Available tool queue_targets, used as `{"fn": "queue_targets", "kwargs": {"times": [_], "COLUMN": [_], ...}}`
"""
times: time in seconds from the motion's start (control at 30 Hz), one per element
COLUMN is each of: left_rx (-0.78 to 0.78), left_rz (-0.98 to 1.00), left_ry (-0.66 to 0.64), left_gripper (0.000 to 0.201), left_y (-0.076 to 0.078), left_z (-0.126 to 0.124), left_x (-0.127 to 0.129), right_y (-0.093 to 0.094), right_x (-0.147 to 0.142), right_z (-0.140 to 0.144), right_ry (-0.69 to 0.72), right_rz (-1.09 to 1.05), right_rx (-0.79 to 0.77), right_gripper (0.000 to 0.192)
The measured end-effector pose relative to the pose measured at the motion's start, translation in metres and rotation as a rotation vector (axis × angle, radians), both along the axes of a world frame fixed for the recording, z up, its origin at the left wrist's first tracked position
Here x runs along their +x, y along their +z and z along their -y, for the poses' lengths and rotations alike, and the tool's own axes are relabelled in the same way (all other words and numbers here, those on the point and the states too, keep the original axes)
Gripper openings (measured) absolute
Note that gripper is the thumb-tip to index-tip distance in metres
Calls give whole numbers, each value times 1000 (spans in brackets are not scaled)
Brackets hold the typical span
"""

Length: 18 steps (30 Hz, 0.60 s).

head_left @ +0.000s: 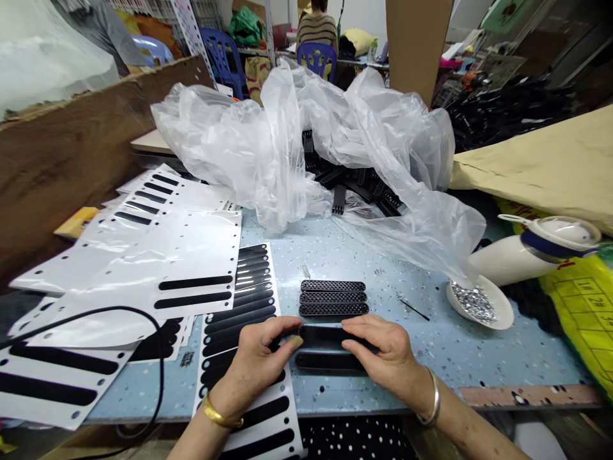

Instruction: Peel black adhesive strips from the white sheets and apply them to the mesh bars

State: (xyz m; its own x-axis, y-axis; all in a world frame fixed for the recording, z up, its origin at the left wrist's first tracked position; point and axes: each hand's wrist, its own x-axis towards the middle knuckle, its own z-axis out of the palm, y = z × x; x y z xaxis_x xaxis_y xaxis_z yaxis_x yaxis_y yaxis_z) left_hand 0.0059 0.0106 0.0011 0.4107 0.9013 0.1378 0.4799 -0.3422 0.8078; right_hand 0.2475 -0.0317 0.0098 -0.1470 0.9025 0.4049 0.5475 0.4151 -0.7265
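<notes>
Between my two hands is a long black plastic strip with rounded ends [320, 333], held just above the table. My left hand [261, 351] pinches its left end between thumb and fingers. At the other end, my right hand [383, 354] grips it the same way, hiding that tip. A second smooth black strip [328, 362] lies on the table right below it. Beyond my fingers, several black pieces with a lattice face [334, 297] lie side by side. Left of them is a white sheet of black rounded stickers [249, 306], partly under my left forearm.
More sticker sheets [191, 243] are piled at left, with a black cable [160, 358] across them. A clear plastic bag [282, 147] spills black parts [338, 199]. At right stand a bowl of small shiny pieces [502, 313] and a white bottle [507, 259]. A person [317, 29] sits far back.
</notes>
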Motion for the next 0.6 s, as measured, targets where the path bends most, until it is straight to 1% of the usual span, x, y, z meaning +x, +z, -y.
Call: {"fn": "queue_targets", "kwargs": {"times": [0.13, 0.27, 0.6], "left_rx": [-2, -1, -43], "left_rz": [16, 14, 28], "left_ry": [5, 5, -1], "left_gripper": [20, 20, 21], "left_y": [2, 3, 3], "left_z": [1, 2, 2], "left_x": [0, 0, 0], "right_y": [7, 11, 3], "right_x": [2, 5, 2], "right_z": [2, 3, 2], "right_ry": [-22, -9, -4], "right_rz": [8, 32, 137], "right_rx": [28, 54, 46], "right_gripper": [16, 17, 17]}}
